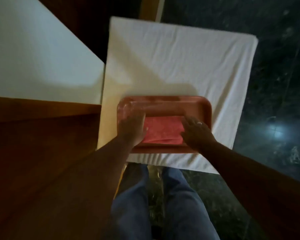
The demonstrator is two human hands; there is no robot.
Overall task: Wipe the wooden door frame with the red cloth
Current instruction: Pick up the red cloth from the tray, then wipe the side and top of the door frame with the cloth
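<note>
While both arms reach down toward it, an orange-red tray (164, 105) sits on a small table draped in a white cloth (180, 63), close to the table's near edge. Inside the tray, toward its near side, lies the red cloth (163, 129), folded flat into a rectangle. The left hand (132, 131) rests at the tray's left end with its fingers laid flat and together against the left edge of the red cloth; it lies open on the fabric, and a closed grip is not visible. The right hand (197, 133) sits at the tray's right portion, fingers spread and slightly curved, fingertips touching the right edge of the red cloth; whether any fabric is pinched cannot be told in the blur. A ring (199, 123) shows on one finger of that hand. Left of the tray, beyond the table's edge, stands the wooden door frame (42, 153), a broad brown surface with a pale wall (33, 54) above it. Below the tray, the person's legs in blue jeans (163, 205) stand on a dark marbled floor (275, 84).
</note>
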